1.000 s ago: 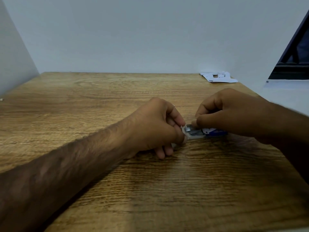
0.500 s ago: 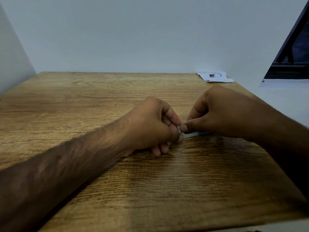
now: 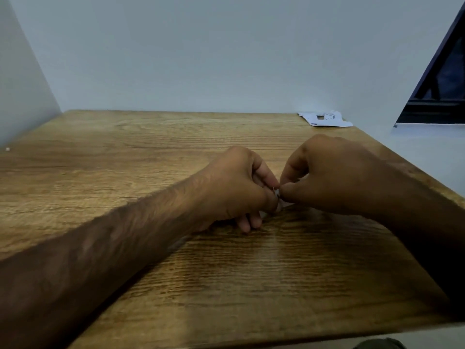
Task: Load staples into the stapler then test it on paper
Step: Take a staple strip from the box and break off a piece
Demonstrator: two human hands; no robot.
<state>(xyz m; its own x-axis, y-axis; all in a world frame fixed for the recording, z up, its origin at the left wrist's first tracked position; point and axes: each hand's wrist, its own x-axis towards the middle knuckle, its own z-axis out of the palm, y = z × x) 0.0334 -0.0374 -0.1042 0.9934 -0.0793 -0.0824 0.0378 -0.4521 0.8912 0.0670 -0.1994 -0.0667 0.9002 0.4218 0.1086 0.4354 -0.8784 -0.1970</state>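
My left hand [image 3: 236,182] and my right hand [image 3: 334,172] meet fingertip to fingertip at the middle of the wooden table [image 3: 125,159]. Between them lies a small stapler [image 3: 284,204], of which only a pale metal sliver shows under the fingers. The left thumb and forefinger pinch its front end. The right hand is curled over the rest of it, with thumb and forefinger pressed together at the same end. Whether a strip of staples is between the fingers is hidden. A crumpled white paper [image 3: 324,119] lies at the table's back right corner.
Pale walls close the table at the back and left. The table's right edge runs diagonally past my right wrist. A dark window frame [image 3: 440,84] stands beyond it. A tiny white speck [image 3: 7,149] lies at the far left edge.
My right hand slid left along the stapler, covering its blue body and metal tray, until its fingertips met the left hand's. The left hand stayed in place.
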